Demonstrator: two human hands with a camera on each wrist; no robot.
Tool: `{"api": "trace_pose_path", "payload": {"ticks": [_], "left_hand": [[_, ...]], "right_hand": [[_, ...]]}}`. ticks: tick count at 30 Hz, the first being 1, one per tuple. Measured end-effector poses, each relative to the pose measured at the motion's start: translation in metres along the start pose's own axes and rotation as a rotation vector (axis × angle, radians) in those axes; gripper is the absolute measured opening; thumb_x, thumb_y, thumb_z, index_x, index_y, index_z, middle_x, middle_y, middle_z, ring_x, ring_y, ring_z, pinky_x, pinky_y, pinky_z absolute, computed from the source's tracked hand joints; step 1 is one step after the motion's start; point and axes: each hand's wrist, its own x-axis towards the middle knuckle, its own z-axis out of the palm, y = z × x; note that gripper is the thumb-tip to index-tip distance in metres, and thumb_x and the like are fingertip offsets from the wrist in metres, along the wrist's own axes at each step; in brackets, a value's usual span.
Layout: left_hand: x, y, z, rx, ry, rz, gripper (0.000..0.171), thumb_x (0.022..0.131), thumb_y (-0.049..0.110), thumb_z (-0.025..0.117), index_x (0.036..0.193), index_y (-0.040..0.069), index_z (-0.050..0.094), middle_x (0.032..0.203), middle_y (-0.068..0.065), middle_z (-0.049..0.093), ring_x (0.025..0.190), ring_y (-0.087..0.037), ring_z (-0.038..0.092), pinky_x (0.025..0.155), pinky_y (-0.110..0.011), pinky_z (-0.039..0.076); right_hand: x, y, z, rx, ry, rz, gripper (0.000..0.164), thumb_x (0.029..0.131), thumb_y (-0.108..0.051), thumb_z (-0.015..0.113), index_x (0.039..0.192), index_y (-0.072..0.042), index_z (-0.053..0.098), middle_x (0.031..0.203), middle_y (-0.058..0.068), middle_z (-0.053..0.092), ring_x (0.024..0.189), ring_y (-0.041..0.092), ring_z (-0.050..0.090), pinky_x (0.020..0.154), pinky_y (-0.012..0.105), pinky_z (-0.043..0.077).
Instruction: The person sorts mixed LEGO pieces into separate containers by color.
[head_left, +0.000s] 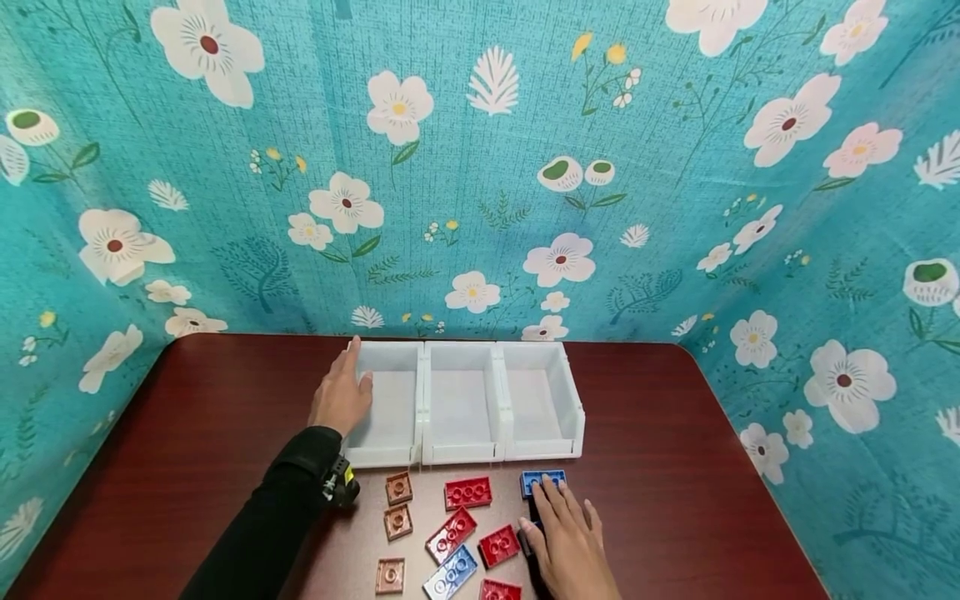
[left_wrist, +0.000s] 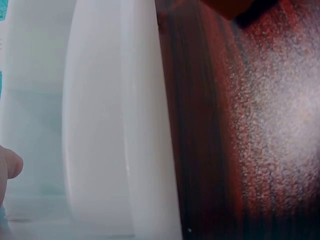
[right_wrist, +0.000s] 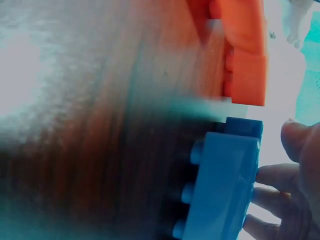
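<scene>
Shiny plastic, glossy wood grain, matt fabric.
Bins (head_left: pixel 462 453): smooth plastic, soft sheen. Just in front of them, bricks (head_left: pixel 451 536): hard-looking plastic, glossy. Under them, table (head_left: pixel 645 475): wood-grained, glossy, glare speckled. Behind them, cloth (head_left: pixel 465 200): matt, weave-like texture, faint creases. Front-left of them, sleeve (head_left: pixel 255 521): matt fabric.

Lower right: table (head_left: pixel 712 500) — room to pass | lower centre: bricks (head_left: pixel 467 493) crowd the way | centre: bin walls (head_left: pixel 462 453) — sideways barrier

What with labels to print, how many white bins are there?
3, in one row: left bin, partly covered by the left hand; middle bin; right bin.
</scene>
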Motion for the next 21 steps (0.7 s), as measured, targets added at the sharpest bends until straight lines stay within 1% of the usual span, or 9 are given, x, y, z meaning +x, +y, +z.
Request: {"api": "trace_pose_path", "payload": {"ticks": [4, 6, 8, 10, 13, 15, 16, 18, 21], "left_hand": [[-0.001, 0.0, 0.001, -0.004, -0.011, 0.002, 0.068, 0.107, 0.015, 0.049, 0.164, 0.01, 0.011, 0.161, -0.031, 0.022, 0.138, -0.054, 0.036, 0.108, -0.067, 0.035], [-0.001, 0.0, 0.001, -0.007, -0.013, 0.006, 0.068, 0.107, 0.015, 0.049, 0.163, 0.01, 0.012, 0.161, -0.031, 0.022, 0.139, -0.054, 0.035, 0.109, -0.067, 0.034], [0.0, 0.0, 0.001, -0.007, -0.012, 0.012, 0.068, 0.107, 0.015, 0.048, 0.163, 0.009, 0.012, 0.161, -0.031, 0.022, 0.139, -0.055, 0.035, 0.109, -0.067, 0.034], [0.001, 0.0, 0.001, -0.007, -0.011, 0.012, 0.068, 0.107, 0.016, 0.048, 0.163, 0.009, 0.011, 0.161, -0.031, 0.022, 0.139, -0.054, 0.034, 0.109, -0.067, 0.034], [0.001, 0.0, 0.001, -0.006, -0.013, 0.008, 0.067, 0.107, 0.016, 0.048, 0.163, 0.01, 0.012, 0.161, -0.031, 0.021, 0.14, -0.054, 0.034, 0.109, -0.067, 0.034], [0.0, 0.0, 0.0, -0.004, -0.013, 0.002, 0.067, 0.107, 0.016, 0.048, 0.164, 0.01, 0.011, 0.161, -0.03, 0.021, 0.139, -0.054, 0.034, 0.109, -0.067, 0.034], [0.0, 0.0, 0.0, -0.002, -0.014, -0.001, 0.067, 0.107, 0.016, 0.048, 0.164, 0.01, 0.011, 0.161, -0.03, 0.021, 0.139, -0.054, 0.034, 0.109, -0.067, 0.034], [0.0, 0.001, -0.001, -0.003, -0.013, -0.003, 0.067, 0.107, 0.016, 0.048, 0.164, 0.01, 0.011, 0.161, -0.03, 0.021, 0.139, -0.054, 0.034, 0.109, -0.067, 0.034], [0.0, 0.001, -0.002, 0.0, -0.011, -0.006, 0.068, 0.107, 0.017, 0.048, 0.164, 0.011, 0.011, 0.161, -0.03, 0.022, 0.138, -0.054, 0.036, 0.108, -0.067, 0.035]], "right_hand": [[-0.004, 0.0, -0.003, 0.013, 0.021, -0.007, 0.049, 0.105, -0.039, 0.053, 0.142, -0.007, 0.059, 0.148, 0.012, 0.054, 0.138, 0.036, 0.046, 0.109, 0.067, 0.031], [-0.009, 0.0, -0.005, 0.017, 0.039, -0.019, 0.046, 0.104, -0.037, 0.056, 0.139, -0.009, 0.062, 0.145, 0.01, 0.057, 0.136, 0.034, 0.049, 0.108, 0.065, 0.032], [-0.017, 0.001, -0.005, 0.002, 0.076, -0.044, 0.042, 0.102, -0.036, 0.059, 0.134, -0.011, 0.067, 0.141, 0.007, 0.061, 0.132, 0.032, 0.054, 0.106, 0.064, 0.034], [-0.027, 0.003, -0.001, -0.048, 0.134, -0.085, 0.039, 0.098, -0.037, 0.064, 0.127, -0.013, 0.071, 0.135, 0.003, 0.065, 0.127, 0.027, 0.059, 0.103, 0.06, 0.039], [-0.039, 0.007, 0.006, -0.136, 0.182, -0.126, 0.036, 0.094, -0.04, 0.068, 0.121, -0.018, 0.075, 0.129, -0.003, 0.069, 0.12, 0.021, 0.063, 0.098, 0.055, 0.042], [-0.044, 0.009, 0.012, -0.193, 0.179, -0.141, 0.036, 0.093, -0.044, 0.067, 0.119, -0.02, 0.076, 0.126, -0.005, 0.07, 0.117, 0.018, 0.064, 0.097, 0.053, 0.042], [-0.046, 0.009, 0.013, -0.21, 0.161, -0.144, 0.037, 0.093, -0.045, 0.066, 0.119, -0.02, 0.076, 0.126, -0.005, 0.069, 0.117, 0.018, 0.064, 0.098, 0.052, 0.042], [-0.047, 0.01, 0.016, -0.232, 0.141, -0.148, 0.038, 0.094, -0.046, 0.065, 0.12, -0.021, 0.075, 0.126, -0.005, 0.069, 0.117, 0.018, 0.064, 0.098, 0.052, 0.043], [-0.045, 0.01, 0.018, -0.247, 0.135, -0.139, 0.04, 0.095, -0.047, 0.063, 0.122, -0.02, 0.074, 0.128, -0.003, 0.069, 0.118, 0.019, 0.063, 0.097, 0.054, 0.044]]}}
